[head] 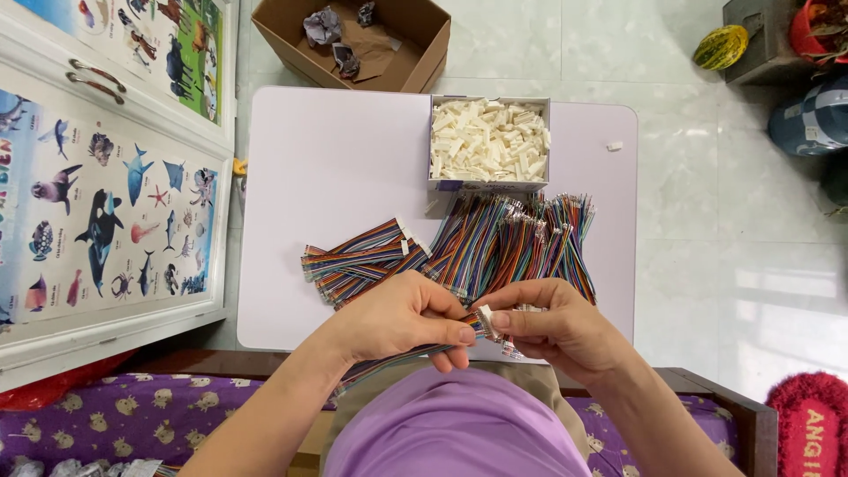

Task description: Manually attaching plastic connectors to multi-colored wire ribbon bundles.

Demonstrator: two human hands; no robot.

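- Multicoloured ribbon cable (397,355): flat, striped, running down-left from between both hands, pinched at its end.
- Small white connector (485,313): at cable's end, between fingertips.

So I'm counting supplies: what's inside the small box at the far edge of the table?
The small box is heaped with white plastic connector housings. The heap covers its bottom, so anything beneath them cannot be seen.

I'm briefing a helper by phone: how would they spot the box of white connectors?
Find the pale table. At its far edge, behind the striped wire bundles, sits the box of white connectors: small, square, heaped with white plastic pieces, unlike the brown cardboard box beyond.
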